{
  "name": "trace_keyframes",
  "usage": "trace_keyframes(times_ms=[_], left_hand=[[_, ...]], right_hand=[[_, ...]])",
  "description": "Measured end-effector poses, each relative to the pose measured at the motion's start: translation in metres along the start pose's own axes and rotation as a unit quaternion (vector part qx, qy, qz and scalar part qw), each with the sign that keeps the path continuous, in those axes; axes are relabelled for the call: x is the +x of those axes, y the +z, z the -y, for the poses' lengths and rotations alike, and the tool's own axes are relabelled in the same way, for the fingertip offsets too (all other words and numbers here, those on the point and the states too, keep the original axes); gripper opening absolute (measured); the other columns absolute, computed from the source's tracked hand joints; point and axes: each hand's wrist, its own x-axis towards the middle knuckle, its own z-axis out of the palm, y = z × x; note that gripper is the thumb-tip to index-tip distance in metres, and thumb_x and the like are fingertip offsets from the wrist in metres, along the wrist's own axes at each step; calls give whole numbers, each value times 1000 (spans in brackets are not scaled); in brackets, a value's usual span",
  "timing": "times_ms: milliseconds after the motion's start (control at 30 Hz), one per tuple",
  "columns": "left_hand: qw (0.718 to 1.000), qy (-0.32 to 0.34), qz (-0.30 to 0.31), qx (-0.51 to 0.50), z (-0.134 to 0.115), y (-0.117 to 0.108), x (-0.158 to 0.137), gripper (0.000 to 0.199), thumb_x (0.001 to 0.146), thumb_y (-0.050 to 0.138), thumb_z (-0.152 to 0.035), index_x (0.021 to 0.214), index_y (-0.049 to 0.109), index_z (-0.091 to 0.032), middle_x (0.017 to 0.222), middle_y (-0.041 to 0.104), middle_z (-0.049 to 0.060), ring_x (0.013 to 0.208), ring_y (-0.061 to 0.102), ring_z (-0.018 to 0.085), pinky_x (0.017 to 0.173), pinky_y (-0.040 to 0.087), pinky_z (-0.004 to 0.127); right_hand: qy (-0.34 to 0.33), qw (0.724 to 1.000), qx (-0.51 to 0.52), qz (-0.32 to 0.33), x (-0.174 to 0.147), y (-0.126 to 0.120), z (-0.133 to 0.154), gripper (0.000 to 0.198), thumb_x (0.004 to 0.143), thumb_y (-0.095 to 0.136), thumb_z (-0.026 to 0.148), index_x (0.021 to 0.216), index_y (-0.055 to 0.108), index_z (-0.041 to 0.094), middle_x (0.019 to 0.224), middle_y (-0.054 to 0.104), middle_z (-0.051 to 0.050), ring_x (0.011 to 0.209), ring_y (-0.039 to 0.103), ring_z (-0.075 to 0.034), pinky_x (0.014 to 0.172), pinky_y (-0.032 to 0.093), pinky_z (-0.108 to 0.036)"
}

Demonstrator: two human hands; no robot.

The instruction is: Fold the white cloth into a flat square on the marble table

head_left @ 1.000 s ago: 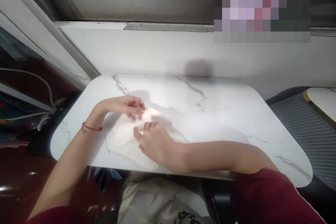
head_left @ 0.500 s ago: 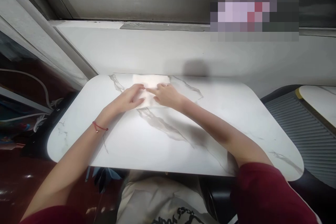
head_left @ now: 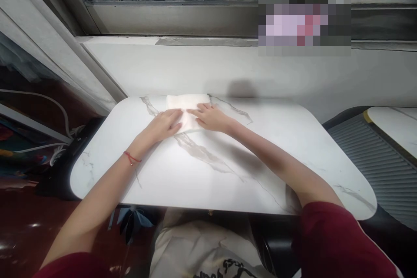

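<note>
At the far edge of the white marble-patterned tabletop [head_left: 208, 191], close against the wall [head_left: 182, 67]: a white cloth [head_left: 187, 101], lying low as a small rectangle, longer sides running across the view. Hard to tell, in such glare, how many layers, or whether woven or soft paper. Left hand [head_left: 165, 122] opened out on the left part of the cloth, fingers loosely together, thumb apart and nearer the body, visibly gripping nothing. Right hand [head_left: 210, 117] spread wider on the right part, index finger stretched toward the left hand, apparently pinching nothing.

Judging from the pose, best to treat as pressing and smoothing. Press with flat fingers rather than digging in with the tips. Work outward from the bare strip between the two hands, to chase creases off instead of trapping them. Load both sides alike, to avoid skewing the rectangle on a probably slick surface. Mind the far margin, beyond the fingertips: likely to ride up under too hard a forward push. Lift fingers straight off before shifting, rather than dragging. Check the near edge for squareness. No worry over the red string bracelet [head_left: 132, 159], well apart from the cloth.
</note>
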Motion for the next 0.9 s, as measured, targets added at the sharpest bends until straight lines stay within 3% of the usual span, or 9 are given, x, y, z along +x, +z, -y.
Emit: trace_keyframes(times_ms=[133, 333, 500, 600, 700, 800, 900], left_hand=[[999, 27, -18, -11, -10, -2, 0, 42, 100, 40, -44, 125, 58, -16, 125, 67, 14, 112, 60, 31, 101, 47, 48], [996, 78, -7, -45, -39, 0, -4, 29, 97, 47, -43, 108, 63, -21, 97, 68, 8, 96, 61, 27, 87, 50, 41], [980, 101, 74, -156, -62, -4, -10, 19, 93, 55, -37, 92, 66, -22, 82, 67, 3, 78, 62, 19, 70, 48, 32], [959, 122, 140, -215, -73, -7, -15, 15, 89, 58, -32, 80, 65, -22, 76, 65, 0, 69, 60, 15, 64, 45, 28], [938, 145, 192, -249, -82, -8, -21, 10, 84, 63, -26, 74, 62, -22, 73, 65, -1, 66, 60, 13, 61, 44, 26], [926, 145, 220, -270, -87, -8, -24, 11, 82, 66, -25, 73, 61, -22, 72, 66, -2, 65, 60, 12, 60, 44, 25], [923, 136, 231, -274, -88, -7, -23, 14, 85, 65, -26, 73, 59, -21, 72, 65, -2, 64, 58, 11, 60, 43, 26]], right_hand=[[13, 1000, -13, 2, -22, -3, 16, 58, 102, 30, 23, 158, 38, 12, 135, 57, -24, 114, 50, -34, 89, 38, -42], [9, 999, -42, 23, -69, -15, 41, 60, 99, 38, 25, 156, 38, 7, 126, 62, -25, 100, 56, -32, 79, 38, -39], [-12, 994, -1, 111, -101, -45, 59, 49, 95, 53, 28, 140, 56, 8, 97, 69, -18, 77, 58, -25, 65, 36, -34], [-41, 991, 34, 119, -120, -52, 72, 40, 94, 57, 28, 131, 63, 13, 85, 69, -13, 68, 55, -22, 61, 35, -34], [-81, 989, 24, 124, -139, -48, 87, 31, 90, 62, 22, 120, 69, 19, 89, 69, -13, 67, 54, -22, 58, 34, -35], [-118, 981, -35, 150, -150, -46, 100, 35, 81, 67, 14, 115, 71, 22, 96, 69, -13, 67, 53, -22, 54, 34, -34], [-93, 979, -67, 166, -147, -52, 103, 38, 81, 68, 13, 117, 70, 23, 91, 70, -11, 67, 55, -22, 55, 38, -34]])
